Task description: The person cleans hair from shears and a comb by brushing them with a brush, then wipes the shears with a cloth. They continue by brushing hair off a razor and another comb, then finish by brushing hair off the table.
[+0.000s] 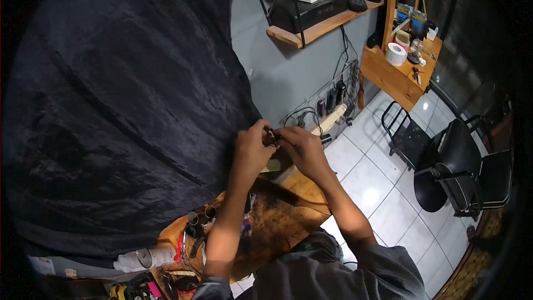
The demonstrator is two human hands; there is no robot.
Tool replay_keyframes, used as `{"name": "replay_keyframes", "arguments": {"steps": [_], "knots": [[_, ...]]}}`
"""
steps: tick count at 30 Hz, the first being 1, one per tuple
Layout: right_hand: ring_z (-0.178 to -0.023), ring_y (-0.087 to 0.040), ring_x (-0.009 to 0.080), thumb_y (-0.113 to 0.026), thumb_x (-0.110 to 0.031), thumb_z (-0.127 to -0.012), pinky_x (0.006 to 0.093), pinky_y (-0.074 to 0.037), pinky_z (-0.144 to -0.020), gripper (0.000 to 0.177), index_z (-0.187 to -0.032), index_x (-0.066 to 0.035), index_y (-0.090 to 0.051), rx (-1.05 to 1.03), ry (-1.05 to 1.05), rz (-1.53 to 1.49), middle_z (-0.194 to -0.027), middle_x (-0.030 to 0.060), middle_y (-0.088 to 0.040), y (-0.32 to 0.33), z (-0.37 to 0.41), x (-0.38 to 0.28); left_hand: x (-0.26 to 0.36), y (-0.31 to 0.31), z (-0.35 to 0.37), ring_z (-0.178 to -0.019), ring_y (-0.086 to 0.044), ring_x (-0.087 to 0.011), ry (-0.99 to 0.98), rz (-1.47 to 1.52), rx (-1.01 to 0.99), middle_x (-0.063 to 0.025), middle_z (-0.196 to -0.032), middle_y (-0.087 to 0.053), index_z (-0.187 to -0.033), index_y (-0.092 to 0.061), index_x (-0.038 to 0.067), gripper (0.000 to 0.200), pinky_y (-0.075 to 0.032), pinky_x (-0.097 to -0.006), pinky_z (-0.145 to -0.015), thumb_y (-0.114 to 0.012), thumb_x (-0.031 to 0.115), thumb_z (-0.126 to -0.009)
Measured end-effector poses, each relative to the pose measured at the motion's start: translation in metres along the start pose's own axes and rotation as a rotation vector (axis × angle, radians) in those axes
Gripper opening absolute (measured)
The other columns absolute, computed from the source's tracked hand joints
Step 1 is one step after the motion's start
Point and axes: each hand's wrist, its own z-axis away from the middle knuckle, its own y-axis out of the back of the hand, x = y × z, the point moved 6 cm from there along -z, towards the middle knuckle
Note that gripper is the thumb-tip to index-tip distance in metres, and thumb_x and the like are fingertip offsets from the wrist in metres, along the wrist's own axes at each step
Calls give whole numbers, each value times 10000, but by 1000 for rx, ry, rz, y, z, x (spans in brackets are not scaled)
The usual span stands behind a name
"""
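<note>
My left hand (pixel 252 147) and my right hand (pixel 305 147) are raised close together over the far end of a stained wooden worktable (pixel 277 233). Between their fingertips they pinch a small dark object (pixel 271 136), mostly hidden by the fingers and too small to identify. The fingers of both hands are closed around it. Just below the hands is a pale yellowish piece (pixel 272 165) at the table's far end. A dark, long-handled brush-like tool (pixel 277 190) lies across the wood beneath my forearms.
A black cloth (pixel 127 105) hangs at left. Plastic bottles (pixel 147 258), cut tubes (pixel 201 215) and tools crowd the table's left side. Ahead, clippers and cords hang from a wall rack (pixel 333 94) under a wooden shelf (pixel 311 33). Black barber chair (pixel 455 155) stands right on white tiles.
</note>
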Motion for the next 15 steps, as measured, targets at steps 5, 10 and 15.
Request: {"name": "replay_keyframes", "arguments": {"steps": [5,10,15], "knots": [[-853,-642,347,-629,24,-798,383,-513,-726,282,-1077,-17,-644,-37,-33,-1,-982,162,-649,-2,-2,0,-1,-3,2,-733,-663,-217,28,-58,21,-151,-815,-643,-1056,-572,-25,387,-519,-331,-642,-700,-29,-691],[-822,-647,312,-626,10,-810,343,-507,-706,263,-1069,-25,-651,4,-66,-67,-957,144,-652,-4,5,9,3,-10,6,-821,-656,-360,51,-202,-8,-204,-860,-655,-1117,-531,8,444,-529,-422,-718,-713,21,-712],[-906,-643,334,-600,19,-816,365,-517,-763,340,-1153,-26,-614,-40,-114,-137,-1034,181,-632,-5,10,10,1,-15,8,-839,-657,-380,114,-284,-18,-217,-884,-655,-1167,-525,-4,473,-534,-427,-717,-699,1,-728]]}}
